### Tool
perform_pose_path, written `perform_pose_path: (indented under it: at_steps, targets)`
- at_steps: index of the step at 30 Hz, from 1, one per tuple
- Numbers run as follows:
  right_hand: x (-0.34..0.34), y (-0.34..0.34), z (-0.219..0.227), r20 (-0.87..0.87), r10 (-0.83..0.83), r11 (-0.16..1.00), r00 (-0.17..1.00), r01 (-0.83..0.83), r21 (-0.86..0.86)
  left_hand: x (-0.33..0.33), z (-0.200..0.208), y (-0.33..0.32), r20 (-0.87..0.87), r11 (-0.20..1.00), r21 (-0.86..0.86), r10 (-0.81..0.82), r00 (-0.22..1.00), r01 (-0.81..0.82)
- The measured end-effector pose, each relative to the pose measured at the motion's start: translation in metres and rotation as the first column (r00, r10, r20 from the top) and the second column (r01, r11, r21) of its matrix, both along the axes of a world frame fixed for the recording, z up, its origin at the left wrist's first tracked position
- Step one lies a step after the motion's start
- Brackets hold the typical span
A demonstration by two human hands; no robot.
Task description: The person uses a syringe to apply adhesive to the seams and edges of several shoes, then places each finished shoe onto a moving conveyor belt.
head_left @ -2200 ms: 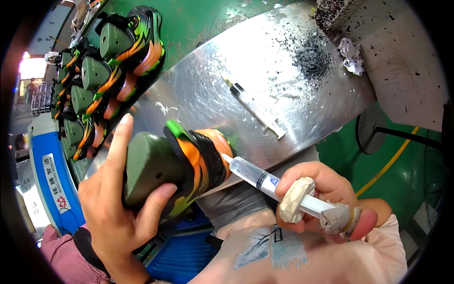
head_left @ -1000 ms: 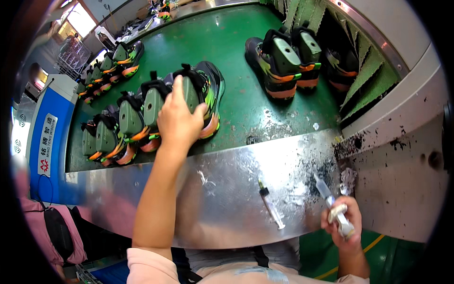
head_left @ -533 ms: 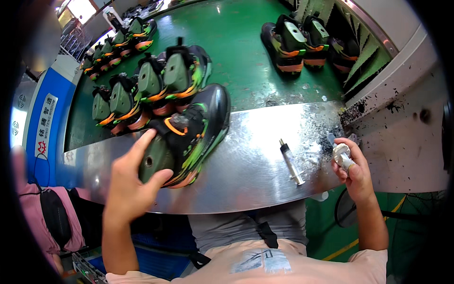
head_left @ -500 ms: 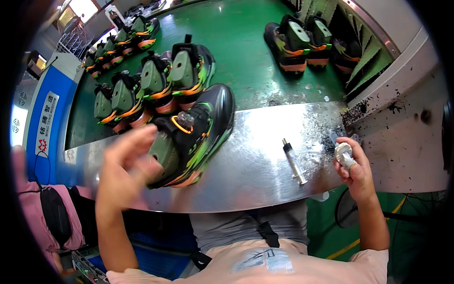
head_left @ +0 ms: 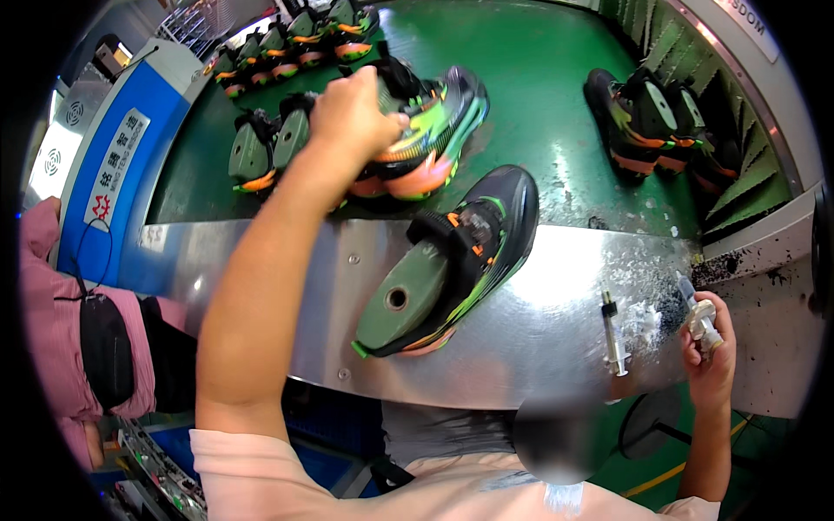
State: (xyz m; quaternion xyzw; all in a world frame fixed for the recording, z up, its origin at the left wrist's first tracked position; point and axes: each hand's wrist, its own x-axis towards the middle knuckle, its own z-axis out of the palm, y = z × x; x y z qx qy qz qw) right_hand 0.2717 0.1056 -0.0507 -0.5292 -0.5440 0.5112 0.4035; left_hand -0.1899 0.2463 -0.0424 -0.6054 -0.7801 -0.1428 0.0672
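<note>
My left hand (head_left: pixel 352 113) reaches far out over the green conveyor belt (head_left: pixel 539 95) and grips a black, green and orange sports shoe (head_left: pixel 430 130) by its collar. Nearer to me, another shoe (head_left: pixel 452 260) of the same colours lies on its side on the steel table (head_left: pixel 261 269), mounted on a green last. At the table's right edge my right hand (head_left: pixel 711 352) holds a small syringe (head_left: pixel 695 313) upright. A second syringe (head_left: pixel 612 334) lies on the steel just left of that hand.
More matching shoes stand in a row (head_left: pixel 287 43) at the belt's far left, and a pair (head_left: pixel 651 113) at its right. A blue machine panel (head_left: pixel 113 165) and a person in pink (head_left: pixel 52 304) are to the left. Black residue (head_left: pixel 738 269) covers the right bench.
My left hand let go of the shoe on the steel table and reached forward to grip another shoe on the belt. My right hand stayed at the table's right edge with the syringe.
</note>
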Motion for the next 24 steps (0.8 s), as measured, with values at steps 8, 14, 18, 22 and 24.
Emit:
perform_pose_path:
  at_steps: [8,14,18,22,24]
  targets:
    - [0.013,0.008,-0.008,0.014,0.013,1.000,1.000,-0.013,-0.008,-0.065,0.027,-0.001,-0.064,0.997,-0.055,0.052,0.997,-0.056]
    - [0.027,0.011,-0.013,0.047,-0.004,0.991,0.999,0.010,-0.134,-0.136,0.021,0.000,-0.216,0.990,-0.062,0.114,0.970,-0.130]
    - [0.034,0.004,-0.023,0.240,0.232,0.971,0.943,-0.209,-0.117,-0.096,0.033,-0.024,-0.270,0.988,-0.145,0.016,0.963,-0.057]
    - [0.043,-0.017,-0.025,0.342,0.359,0.933,0.868,-0.322,-0.161,0.048,0.057,-0.100,0.639,0.868,-0.105,-0.315,0.702,0.485]
    - [0.041,-0.020,-0.023,0.209,0.323,0.946,0.923,-0.307,-0.106,0.088,0.052,-0.129,0.496,0.769,-0.216,-0.444,0.746,0.601]
